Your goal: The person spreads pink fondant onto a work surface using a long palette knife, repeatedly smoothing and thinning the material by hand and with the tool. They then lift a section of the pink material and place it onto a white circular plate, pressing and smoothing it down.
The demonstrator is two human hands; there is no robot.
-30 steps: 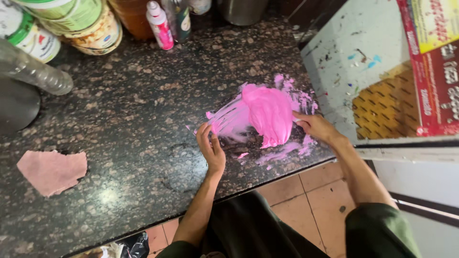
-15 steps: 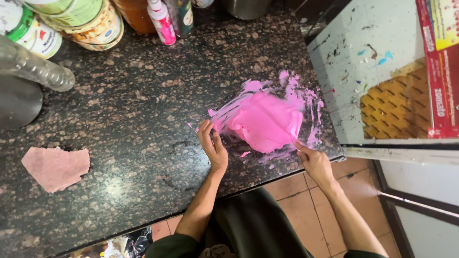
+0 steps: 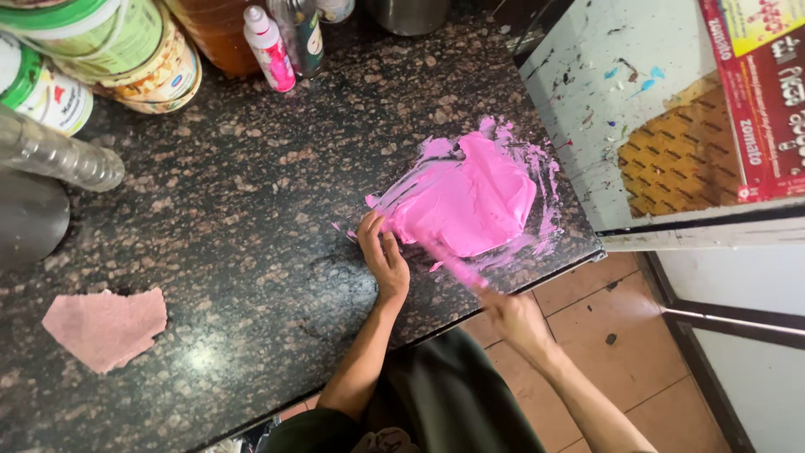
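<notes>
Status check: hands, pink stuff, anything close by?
Left hand flat beside pink mass. Right hand off counter edge, blurred. Pink scrap apart.

Bare forearms, no sleeves showing, nothing on the wrists. 2 bare hands: left hand [image 3: 384, 258], right hand [image 3: 513, 319]. Dark olive-green clothing below, loose and kinda rumpled.

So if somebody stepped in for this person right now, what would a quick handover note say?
Left hand: open, fingers flat on the dark granite counter, touching the edge of the pink paste.
Right hand: off the counter's front edge, gripping a pink-coated tool whose tip lies in the paste.
Done: paste is spread into a flat patch, with smears around it.
Left: cannot tell; the loose smears remain. A pink scrap lies apart, far left.
</notes>
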